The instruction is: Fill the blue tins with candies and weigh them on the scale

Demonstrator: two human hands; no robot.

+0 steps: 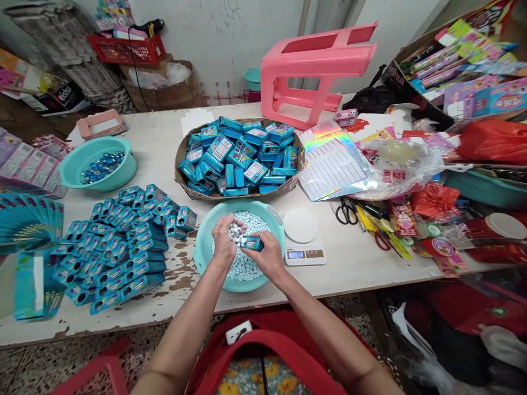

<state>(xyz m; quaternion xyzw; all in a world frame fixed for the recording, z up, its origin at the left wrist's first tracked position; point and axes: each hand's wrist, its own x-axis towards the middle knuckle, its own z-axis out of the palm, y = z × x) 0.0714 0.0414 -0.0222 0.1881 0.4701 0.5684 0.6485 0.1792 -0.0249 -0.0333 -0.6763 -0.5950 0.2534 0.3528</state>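
Note:
Over a turquoise basin [200, 255] full of small pale candies [242, 269], both of my hands are at work. My left hand [225, 240] is cupped around several white candies [237, 231]. Between the fingers of my right hand [269, 255] is a small blue tin [252, 243], its end close against the candies in my left palm. Just right of the basin stands a white digital scale [304, 247] with a bare round pan. Behind the basin, a cardboard tray [181, 184] holds a heap of blue tins [239, 153].
Rows of blue tins [119, 241] stand at left, with a turquoise bowl [123, 175] of shiny round pieces behind them. A pink stool [288, 66] lies at the back. Scissors [346, 213], cutters, silvery label sheets [333, 162] and plastic bags crowd the right.

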